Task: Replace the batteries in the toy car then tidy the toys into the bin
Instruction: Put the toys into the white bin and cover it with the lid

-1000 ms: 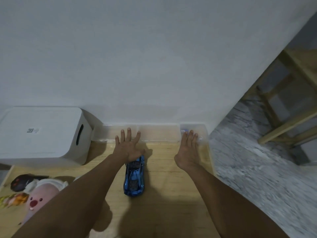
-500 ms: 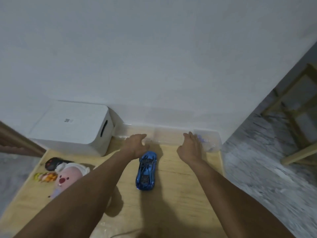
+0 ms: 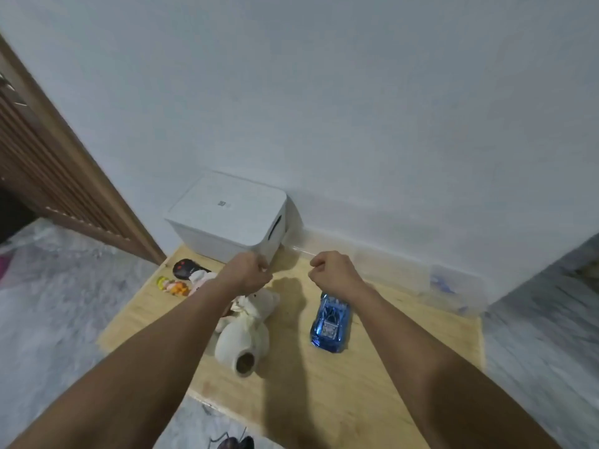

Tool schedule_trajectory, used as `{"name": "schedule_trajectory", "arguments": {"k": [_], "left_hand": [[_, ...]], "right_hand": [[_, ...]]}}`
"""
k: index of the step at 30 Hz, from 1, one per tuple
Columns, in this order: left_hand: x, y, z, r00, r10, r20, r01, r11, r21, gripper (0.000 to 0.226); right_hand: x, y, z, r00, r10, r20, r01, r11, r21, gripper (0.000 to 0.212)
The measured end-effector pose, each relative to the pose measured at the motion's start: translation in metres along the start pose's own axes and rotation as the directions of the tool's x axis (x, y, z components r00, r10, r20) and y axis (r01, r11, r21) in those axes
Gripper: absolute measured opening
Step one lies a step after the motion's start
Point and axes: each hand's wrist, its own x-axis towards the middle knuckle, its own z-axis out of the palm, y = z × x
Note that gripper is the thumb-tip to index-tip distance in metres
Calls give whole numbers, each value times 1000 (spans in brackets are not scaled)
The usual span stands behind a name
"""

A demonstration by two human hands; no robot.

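The blue toy car stands on its wheels on the wooden board, just below my right wrist. Beyond the car's front, my right hand hovers as a fist with nothing in it. My left hand also has its fingers curled and holds nothing; it sits right at the near corner of the white lidded bin, and I cannot tell whether it touches the bin. The bin stands against the wall with its lid on.
A white plush lies under my left forearm. A black remote, a pink plush and a small colourful figure lie at the board's left. A clear container lines the wall. A black spider toy lies on the floor.
Both hands pulled back from the clear container at the wall and curled into fists. My left hand left the car and moved toward the bin's corner. The view swung left.
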Motion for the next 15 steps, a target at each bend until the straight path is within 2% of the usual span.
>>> {"name": "schedule_trajectory", "arguments": {"k": [7, 11, 15], "left_hand": [[-13, -90, -17, 994, -96, -54, 97, 995, 16, 42], [-19, -128, -13, 992, -121, -20, 121, 993, 9, 52], [-24, -147, -1, 997, -57, 50, 56, 998, 10, 60]], "right_hand": [[-8, -54, 56, 964, 125, 235, -98, 987, -126, 21], [-18, -76, 90, 937, 245, 248, -181, 950, -254, 36], [-21, -88, 120, 938, 304, 164, -241, 917, -317, 75]]}}
